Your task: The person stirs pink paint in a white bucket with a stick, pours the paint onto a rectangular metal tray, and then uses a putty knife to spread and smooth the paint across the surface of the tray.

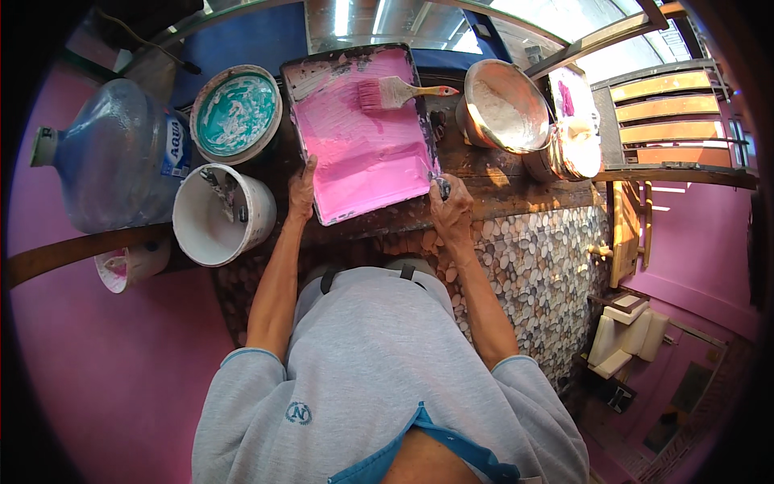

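Observation:
A black paint tray (367,153) with pink paint lies between my hands at the table's near edge, a wide brush (391,93) with pink bristles resting across its upper part. My left hand (302,189) is closed on the tray's left edge. My right hand (450,202) is closed on its lower right corner, where a small dark part shows between the fingers. Left of the tray are a tub (234,109) with whitish and teal paint and a white bucket (246,230) with a stained tool inside. To its right is a bucket (504,105) of pale material.
A large water jug (113,153) lies at the left, above a small pink-stained pot (121,274). More paint containers (576,149) stand at the right of the dark wooden table (500,189). Beyond are a railing (665,109), cream seats (625,343) and a pebble-patterned surface (532,274).

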{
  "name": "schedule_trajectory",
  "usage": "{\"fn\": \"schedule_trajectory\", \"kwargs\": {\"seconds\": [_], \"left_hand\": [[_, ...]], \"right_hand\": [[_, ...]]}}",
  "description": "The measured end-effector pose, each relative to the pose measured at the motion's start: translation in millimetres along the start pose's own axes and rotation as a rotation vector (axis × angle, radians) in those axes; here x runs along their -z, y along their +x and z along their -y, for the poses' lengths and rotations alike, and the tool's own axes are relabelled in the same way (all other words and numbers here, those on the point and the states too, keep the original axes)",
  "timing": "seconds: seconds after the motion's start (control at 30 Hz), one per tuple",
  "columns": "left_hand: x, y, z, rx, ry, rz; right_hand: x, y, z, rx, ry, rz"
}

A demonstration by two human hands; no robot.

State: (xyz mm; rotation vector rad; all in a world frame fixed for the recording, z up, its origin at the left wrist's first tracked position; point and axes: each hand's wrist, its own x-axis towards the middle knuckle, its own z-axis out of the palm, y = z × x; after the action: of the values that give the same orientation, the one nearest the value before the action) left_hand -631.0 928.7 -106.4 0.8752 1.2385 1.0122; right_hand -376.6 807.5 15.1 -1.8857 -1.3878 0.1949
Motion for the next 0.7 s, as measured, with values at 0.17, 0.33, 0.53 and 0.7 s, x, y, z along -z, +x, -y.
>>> {"fn": "schedule_trajectory", "kwargs": {"seconds": [0.17, 0.33, 0.53, 0.7], "left_hand": [[1, 13, 18, 0.089, -0.215, 0.123], [-27, 9, -1, 0.022, -0.099, 0.093], [-37, 7, -18, 0.051, -0.086, 0.154], [-26, 16, -6, 0.03, -0.021, 0.121]], "right_hand": [[2, 4, -14, 0.029, 0.02, -0.015], [26, 19, -14, 0.045, -0.051, -0.045], [38, 20, -22, 0.05, -0.028, -0.008], [35, 22, -30, 0.043, -0.052, -0.046]]}}
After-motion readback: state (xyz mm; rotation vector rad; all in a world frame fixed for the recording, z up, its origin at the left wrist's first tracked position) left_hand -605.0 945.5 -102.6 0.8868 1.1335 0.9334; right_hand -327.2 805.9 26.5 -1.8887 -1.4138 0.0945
